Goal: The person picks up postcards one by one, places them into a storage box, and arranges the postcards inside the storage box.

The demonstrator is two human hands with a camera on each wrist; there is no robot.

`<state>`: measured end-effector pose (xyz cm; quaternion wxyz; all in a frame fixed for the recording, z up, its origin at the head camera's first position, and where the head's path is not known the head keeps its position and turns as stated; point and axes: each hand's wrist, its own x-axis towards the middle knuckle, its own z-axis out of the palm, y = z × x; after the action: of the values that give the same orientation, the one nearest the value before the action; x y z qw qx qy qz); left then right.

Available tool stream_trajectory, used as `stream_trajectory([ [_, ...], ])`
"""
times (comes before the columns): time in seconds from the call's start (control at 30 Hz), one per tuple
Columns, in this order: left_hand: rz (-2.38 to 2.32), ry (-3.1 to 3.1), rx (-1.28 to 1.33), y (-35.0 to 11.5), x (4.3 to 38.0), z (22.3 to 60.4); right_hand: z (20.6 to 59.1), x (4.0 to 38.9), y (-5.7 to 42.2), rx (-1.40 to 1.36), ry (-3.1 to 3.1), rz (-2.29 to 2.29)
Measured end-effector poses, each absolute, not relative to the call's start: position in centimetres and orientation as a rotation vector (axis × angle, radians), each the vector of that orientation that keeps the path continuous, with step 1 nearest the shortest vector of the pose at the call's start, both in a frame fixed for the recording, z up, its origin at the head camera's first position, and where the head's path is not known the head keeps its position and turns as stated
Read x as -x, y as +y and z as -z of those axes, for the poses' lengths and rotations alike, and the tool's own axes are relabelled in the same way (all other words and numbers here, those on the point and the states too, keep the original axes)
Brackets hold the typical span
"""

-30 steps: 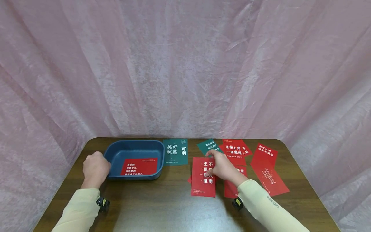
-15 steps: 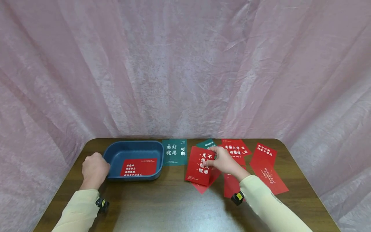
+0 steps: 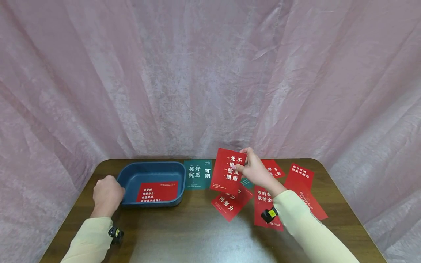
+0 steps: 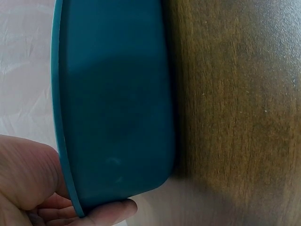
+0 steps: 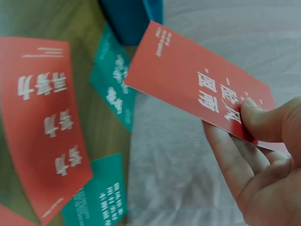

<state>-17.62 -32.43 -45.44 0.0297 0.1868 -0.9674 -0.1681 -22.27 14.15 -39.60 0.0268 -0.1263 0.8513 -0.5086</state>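
Observation:
My right hand (image 3: 258, 171) pinches a red card (image 3: 227, 173) with white characters by its right edge, thumb on the printed face and fingers behind, as the right wrist view shows. The card (image 5: 188, 80) is held up off the table, tilted. Beneath it lies another red card (image 3: 231, 206), partly covering a green card (image 5: 101, 193). At the left, my left hand (image 3: 107, 193) grips the rim of a blue tray (image 3: 151, 204) at its left end; in the left wrist view, thumb and fingers hold the tray wall (image 4: 113, 103). One red card (image 3: 158, 190) lies inside the tray.
A green card (image 3: 198, 174) lies against the tray's right side. Several red cards are scattered at the right, such as an overlapping pair (image 3: 304, 182) and one under my right forearm (image 3: 264, 215). A pink curtain (image 3: 210, 80) hangs behind the wooden table (image 3: 184, 233).
My right hand has lifted the red card from the table, raising it and tilting it, which uncovers the red card below. The left hand stays on the tray.

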Motion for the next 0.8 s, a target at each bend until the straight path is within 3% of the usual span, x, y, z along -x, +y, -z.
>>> stream_trajectory([
  [0.8, 0.509, -2.976, -0.587, -32.5, 17.8, 45.7, 35.4, 23.4, 12.1, 0.652, 2.384, 2.155],
])
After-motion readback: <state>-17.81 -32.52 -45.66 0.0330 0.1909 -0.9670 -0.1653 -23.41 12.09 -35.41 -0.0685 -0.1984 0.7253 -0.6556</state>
